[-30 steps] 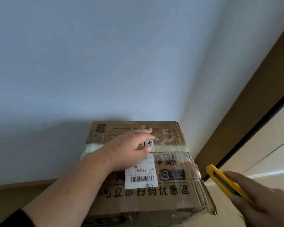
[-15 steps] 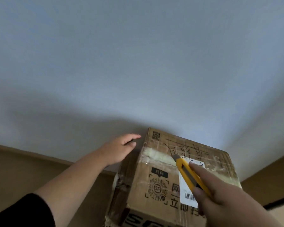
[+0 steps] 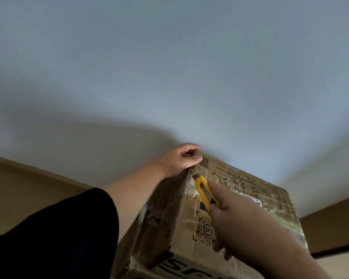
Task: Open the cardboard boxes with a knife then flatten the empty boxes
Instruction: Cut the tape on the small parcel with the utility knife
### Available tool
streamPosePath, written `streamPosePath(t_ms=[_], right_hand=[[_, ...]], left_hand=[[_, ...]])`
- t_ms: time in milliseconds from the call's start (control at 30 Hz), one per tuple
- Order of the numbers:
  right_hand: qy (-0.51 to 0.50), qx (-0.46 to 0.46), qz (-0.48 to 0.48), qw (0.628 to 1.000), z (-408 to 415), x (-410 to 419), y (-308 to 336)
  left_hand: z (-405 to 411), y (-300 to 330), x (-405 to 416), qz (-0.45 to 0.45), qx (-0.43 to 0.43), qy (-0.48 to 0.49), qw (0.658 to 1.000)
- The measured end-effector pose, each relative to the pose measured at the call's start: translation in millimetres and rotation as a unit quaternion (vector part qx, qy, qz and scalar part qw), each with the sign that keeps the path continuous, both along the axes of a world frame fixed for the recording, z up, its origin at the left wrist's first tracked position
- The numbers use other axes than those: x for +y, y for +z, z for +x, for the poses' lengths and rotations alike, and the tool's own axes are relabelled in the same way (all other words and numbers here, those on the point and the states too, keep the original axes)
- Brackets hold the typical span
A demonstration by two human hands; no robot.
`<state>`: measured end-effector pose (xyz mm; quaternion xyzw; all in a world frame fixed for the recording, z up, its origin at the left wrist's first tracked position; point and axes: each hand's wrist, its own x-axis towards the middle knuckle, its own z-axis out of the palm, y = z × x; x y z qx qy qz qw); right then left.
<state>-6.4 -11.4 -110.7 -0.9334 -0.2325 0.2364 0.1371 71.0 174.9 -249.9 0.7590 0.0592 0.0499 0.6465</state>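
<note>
Cardboard box (image 3: 189, 216) low in frame, right of centre, set close against pale wall (image 3: 169, 67); sealed, wrapped in clear tape, top face turned toward camera. Strip of pale tape (image 3: 278, 215) running across top face, left edge to right edge. Top printed with small QR code (image 3: 204, 163) at far left corner, round SF stamp (image 3: 206, 230) nearer, black handwriting (image 3: 238, 183) between; white label (image 3: 253, 200) partly hidden behind right hand. Left hand (image 3: 178, 160) at far left corner of box, fingers curled over corner, thumb on top face beside QR code: gripping box. Black sleeve (image 3: 54, 234) on left forearm, pushed up toward elbow. Right hand (image 3: 244, 222) over near half of top face, fingers wrapped round yellow utility knife (image 3: 205, 193), index finger laid along its upper side. Blade (image 3: 195, 176) out, tip at left edge of top face, on or just beside end of tape strip; actual contact not clear. Box flaps closed, no cut visible. Brown band (image 3: 28, 188) along wall foot at left and right. Lower right corner: dark line, lighter surface below, detail indistinct.
</note>
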Motion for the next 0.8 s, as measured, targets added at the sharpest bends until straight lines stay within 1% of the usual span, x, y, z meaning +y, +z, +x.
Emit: streamPosePath(t_ms=[100,233,400,600,800], right_hand=[[0.005,-0.019,-0.012,1.0,4.0,4.1,-3.6],[0.004,-0.015,-0.012,1.0,6.3,8.5,-7.3],[0.023,-0.036,-0.055,0.998,9.6,15.0,-7.0],[0.023,0.011,-0.05,0.998,11.2,20.7,-2.6],[0.042,-0.016,-0.083,0.996,7.6,15.1,-4.1]], left_hand=[[11.2,-6.2,-4.2,-0.029,0.008,0.02,0.999],[12.9,-17.5,-6.7,-0.112,0.008,0.015,0.994],[14.3,-22.1,-14.8,-0.164,-0.001,0.029,0.986],[14.8,-26.4,-22.1,-0.192,-0.011,0.061,0.98],[15.6,-24.7,-23.6,-0.175,-0.031,0.083,0.98]])
